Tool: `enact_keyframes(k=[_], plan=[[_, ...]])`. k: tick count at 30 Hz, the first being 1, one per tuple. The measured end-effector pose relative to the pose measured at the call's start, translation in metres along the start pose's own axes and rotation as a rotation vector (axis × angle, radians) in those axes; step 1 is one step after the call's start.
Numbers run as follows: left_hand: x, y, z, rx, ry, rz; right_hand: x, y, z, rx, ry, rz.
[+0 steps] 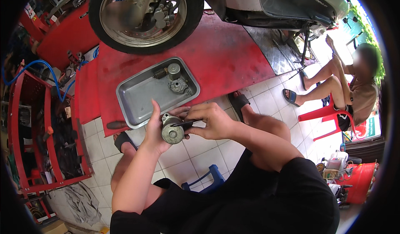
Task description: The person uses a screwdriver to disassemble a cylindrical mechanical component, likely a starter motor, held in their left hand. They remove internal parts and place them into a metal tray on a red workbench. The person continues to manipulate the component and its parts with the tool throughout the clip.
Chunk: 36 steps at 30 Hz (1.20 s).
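Note:
In front of my knees my left hand (154, 130) is wrapped round a round metal motor housing (172, 135). Its thumb points up along the side, and the flat round end of the housing faces me. My right hand (214, 123) pinches a slim black tool (180, 124), whose tip lies against or just over the housing's upper side. The tool's exact kind cannot be made out. Just beyond my hands a metal tray (141, 93) rests on a red platform (225, 63). Inside it are a cylindrical metal can (174, 70), a dark armature-like part (160, 73) and a round metal end piece (178, 85).
A scooter's front wheel (146, 46) stands on the platform, its body (283, 5) reaching right. A red shelf frame (52, 150) with a blue hose (54, 80) is at left. A blue stool (214, 175) is below me. Another person sits on a red chair (327, 117) at right.

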State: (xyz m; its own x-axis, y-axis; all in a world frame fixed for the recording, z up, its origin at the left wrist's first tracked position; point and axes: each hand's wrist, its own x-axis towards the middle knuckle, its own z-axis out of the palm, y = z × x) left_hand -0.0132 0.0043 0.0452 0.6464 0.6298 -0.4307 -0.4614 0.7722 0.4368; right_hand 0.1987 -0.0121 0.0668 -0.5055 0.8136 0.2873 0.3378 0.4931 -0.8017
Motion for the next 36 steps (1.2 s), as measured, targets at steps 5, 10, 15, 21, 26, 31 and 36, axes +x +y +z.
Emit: enact_keyframes(k=[5, 10, 15, 21, 26, 31, 36], plan=[[0.001, 0.0, -0.004, 0.002, 0.015, 0.004, 0.003, -0.002, -0.001, -0.042, -0.012, 0.027], [0.002, 0.0, 0.003, 0.035, 0.029, -0.005, 0.0, -0.005, 0.002, -0.015, 0.013, 0.032], [0.003, -0.001, 0.0, 0.046, 0.038, -0.003, -0.002, -0.001, -0.001, -0.031, 0.003, 0.014], [0.005, -0.002, 0.002, 0.052, 0.029, -0.006, -0.003, 0.0, -0.002, -0.121, -0.009, 0.023], [0.009, -0.004, -0.003, 0.026, 0.065, -0.031, -0.005, 0.002, 0.001, -0.099, 0.037, 0.036], [0.012, -0.006, -0.008, 0.01, 0.086, -0.064, -0.006, 0.008, 0.002, -0.082, 0.04, 0.042], [0.012, -0.008, -0.001, 0.013, 0.13, -0.082, -0.005, 0.006, 0.003, -0.092, 0.03, 0.089]])
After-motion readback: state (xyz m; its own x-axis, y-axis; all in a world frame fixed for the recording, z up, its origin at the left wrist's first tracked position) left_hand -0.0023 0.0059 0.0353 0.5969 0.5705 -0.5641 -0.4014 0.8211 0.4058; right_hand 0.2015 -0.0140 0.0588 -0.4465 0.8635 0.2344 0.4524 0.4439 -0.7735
